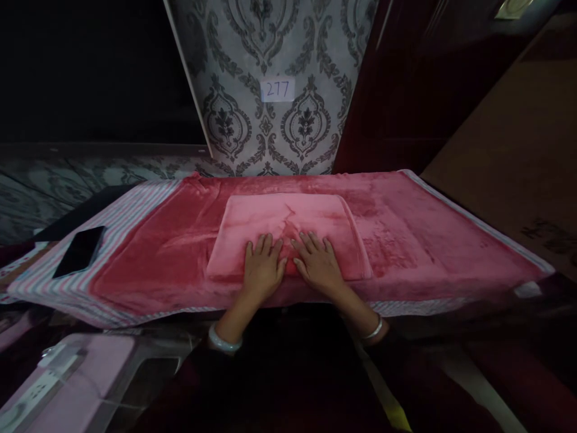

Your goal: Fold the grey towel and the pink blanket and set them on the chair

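A folded pink plush cloth (288, 210) lies as a flat rectangle on a larger pink plush blanket (148, 240) that covers the table. My left hand (264, 264) rests palm down on the front left part of the folded cloth, its fingers spread and pointing away from me. Beside it, my right hand (319, 264) presses flat on the cloth a little right of the middle, fingers also apart. The two thumbs come near each other without touching. Between the fingertips the pile shows darker, brushed marks.
A black phone (80, 251) lies on the striped border at the left. Behind stand a patterned wall with a paper label (277, 89) reading 277 and a dark screen (90, 72). At the right is a brown cardboard panel (514, 132); a power strip (38, 391) sits lower left.
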### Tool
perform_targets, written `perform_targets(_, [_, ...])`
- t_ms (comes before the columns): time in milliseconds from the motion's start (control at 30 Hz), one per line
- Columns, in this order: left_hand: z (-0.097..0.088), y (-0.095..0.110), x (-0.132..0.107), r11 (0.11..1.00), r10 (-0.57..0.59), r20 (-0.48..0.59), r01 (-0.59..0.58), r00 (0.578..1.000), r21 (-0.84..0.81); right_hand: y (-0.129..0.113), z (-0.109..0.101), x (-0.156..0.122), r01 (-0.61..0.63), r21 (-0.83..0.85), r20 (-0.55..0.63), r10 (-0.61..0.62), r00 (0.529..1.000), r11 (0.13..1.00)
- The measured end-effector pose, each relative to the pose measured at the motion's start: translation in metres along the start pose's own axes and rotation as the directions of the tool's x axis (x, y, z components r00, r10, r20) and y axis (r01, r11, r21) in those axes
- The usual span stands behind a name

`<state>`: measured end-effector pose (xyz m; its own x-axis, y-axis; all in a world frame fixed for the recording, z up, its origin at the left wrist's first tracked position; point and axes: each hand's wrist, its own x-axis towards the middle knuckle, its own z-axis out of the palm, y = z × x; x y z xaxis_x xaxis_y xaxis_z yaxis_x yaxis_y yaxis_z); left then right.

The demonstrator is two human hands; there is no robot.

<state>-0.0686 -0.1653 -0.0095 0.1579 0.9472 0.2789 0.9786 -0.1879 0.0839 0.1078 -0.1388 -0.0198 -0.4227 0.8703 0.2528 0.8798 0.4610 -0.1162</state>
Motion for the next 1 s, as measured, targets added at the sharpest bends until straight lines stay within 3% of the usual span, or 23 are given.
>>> perform_targets(167, [0.017,0.002,-0.004,1.0,-0.004,-0.039,0.005,0.999,0.021,0.001,0.008,-0.003,-0.007,-0.031,-0.006,0.007,1.0,1.0])
perform_targets(600, [0.014,0.0,-0.004,1.0,0.001,-0.026,0.0,1.0,0.024,0.006,0.009,-0.004,-0.009,-0.028,-0.008,0.009,1.0,1.0])
perform_targets(833, [0.01,-0.007,-0.007,1.0,-0.001,-0.041,0.0,0.999,-0.012,0.046,0.005,-0.024,-0.116,-0.07,-0.055,0.113,0.992,0.991])
perform_targets(1000, [0.0,-0.047,-0.016,0.993,-0.117,-0.067,0.116,0.991,-0.017,0.086,0.008,-0.047,-0.247,-0.044,-0.122,0.24,0.963,0.968])
